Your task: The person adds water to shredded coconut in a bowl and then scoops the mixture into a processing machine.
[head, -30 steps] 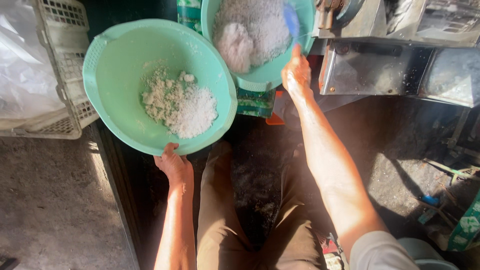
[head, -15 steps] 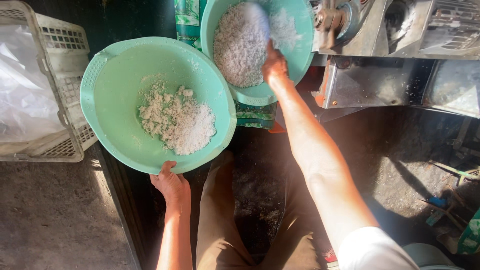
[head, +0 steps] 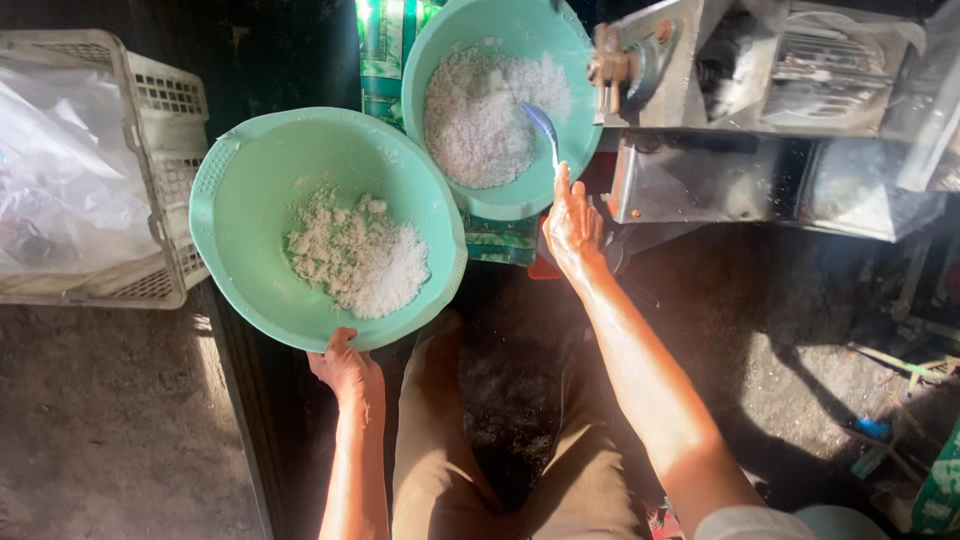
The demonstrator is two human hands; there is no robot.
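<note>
Over the knees, near bowl (head: 250,190) w/ small heap of white gratings (head: 360,262); left hand (head: 345,368) fingers clamped on its near rim, arm bent close. Right hand (head: 572,225), arm stretched fwd, fingers closed on blue spoon (head: 543,128) dipped in far bowl (head: 500,25). Step: scooping from the fuller pile (head: 485,115), prob. Next move needs a level carry across to near bowl.

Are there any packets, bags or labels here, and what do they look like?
Green printed packet: flat under the farther mint-green plastic bowl, striped green and white.
Clear plastic bag: crumpled inside the white plastic crate, far left.
Green package: bottom right corner, only partly seen.
No screens or signs.
</note>
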